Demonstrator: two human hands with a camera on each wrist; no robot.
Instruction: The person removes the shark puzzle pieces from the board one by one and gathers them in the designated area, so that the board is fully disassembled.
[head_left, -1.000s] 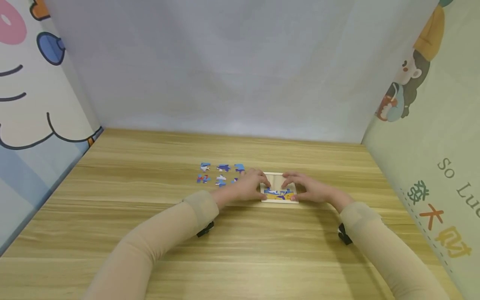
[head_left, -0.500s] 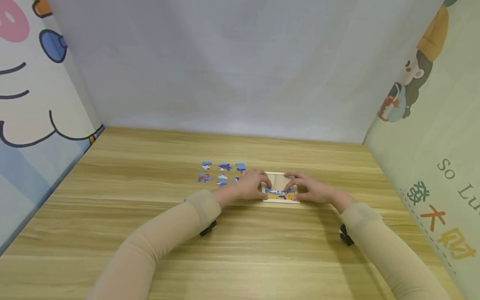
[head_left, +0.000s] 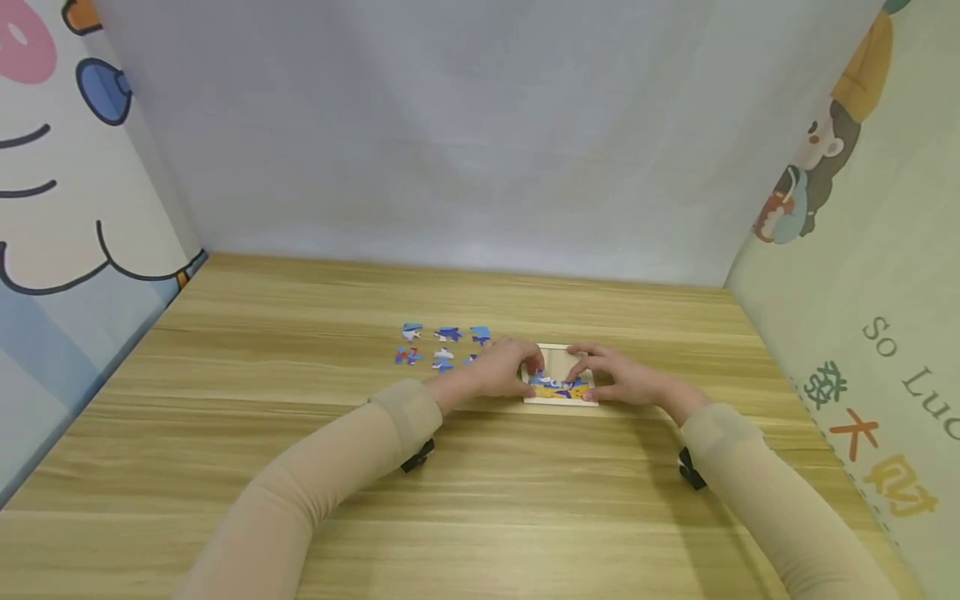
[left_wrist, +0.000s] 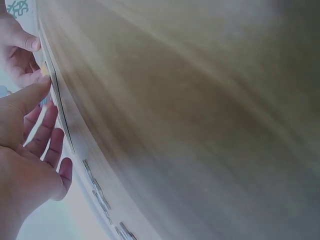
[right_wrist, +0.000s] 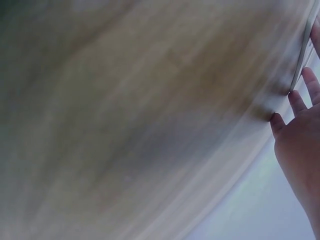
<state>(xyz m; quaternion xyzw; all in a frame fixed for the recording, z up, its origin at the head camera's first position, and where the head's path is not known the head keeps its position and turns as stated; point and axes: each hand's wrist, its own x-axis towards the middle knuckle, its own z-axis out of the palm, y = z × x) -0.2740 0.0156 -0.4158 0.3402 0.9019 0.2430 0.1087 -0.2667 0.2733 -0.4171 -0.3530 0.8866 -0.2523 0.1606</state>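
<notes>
In the head view, a shallow wooden puzzle tray [head_left: 558,402] with a pale rim lies on the table. Yellow and blue jigsaw pieces [head_left: 557,388] fill its near part; bare wood shows behind them. My left hand [head_left: 498,367] holds the tray at its left side, thumb by the near corner and fingertips bent down inside against the pieces. Opposite it, my right hand [head_left: 618,377] holds the right side, thumb at the near corner and a bent finger touching the pieces. The left wrist view shows the left thumb [left_wrist: 37,92] on the tray's edge. Some fingertips are hidden.
Several loose blue, white and red jigsaw pieces [head_left: 442,335] lie in two rows left of the tray, one partly behind the left hand. The wood-grain table [head_left: 495,500] meets a pale curtain [head_left: 480,167] at the back. Printed cloths [head_left: 847,275] hang at both sides.
The left fingertips have drawn slightly back toward the tray's far side, and a blue piece edge shows beneath them. My right finger has bent inward over the pieces. The tray stays in place.
</notes>
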